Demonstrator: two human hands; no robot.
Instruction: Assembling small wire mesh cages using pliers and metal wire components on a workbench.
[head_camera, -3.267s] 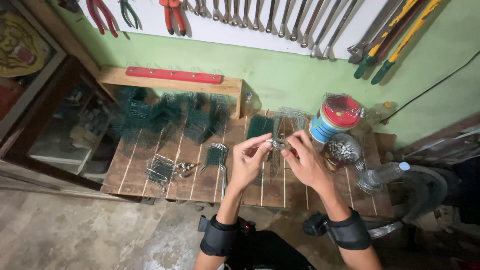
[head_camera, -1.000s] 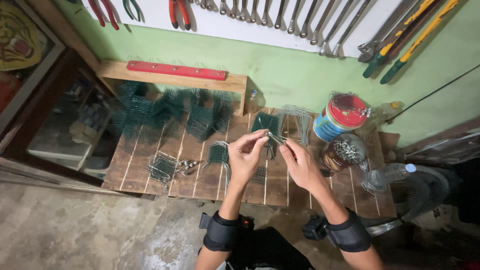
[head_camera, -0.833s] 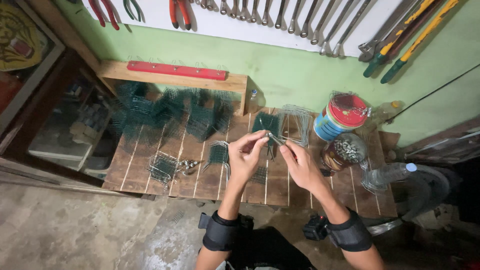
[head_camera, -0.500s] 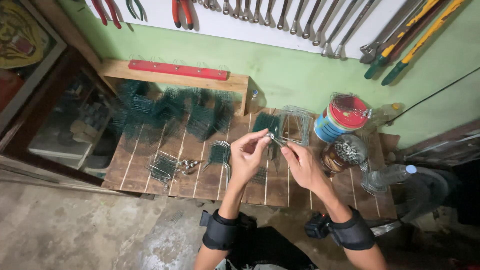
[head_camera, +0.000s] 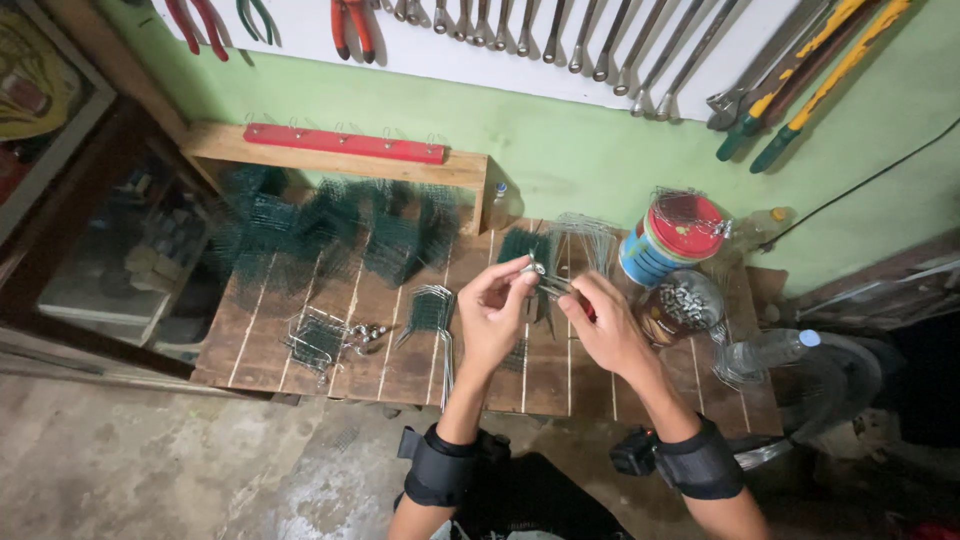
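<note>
Over the slatted wooden bench (head_camera: 300, 340), the left hand (head_camera: 495, 315) pinches a small metal wire piece (head_camera: 540, 272) between thumb and fingertips, fingers closed together on its near end, while the right hand (head_camera: 605, 325) closes on the other end of the same piece, seemingly so the two grips can steady it or bend it against each other (the exact shape of the piece is too small to tell). It is held just above the bench's middle, near a bundle of bent wire (head_camera: 585, 235), with green wire mesh pieces (head_camera: 330, 225) stacked to the left and a striped tin (head_camera: 670, 238) and a bowl of small metal parts (head_camera: 685, 300) within reach on the right. Compared with a few seconds ago, both hands have shifted slightly left and up, and the right hand now sits lower than the left.
</note>
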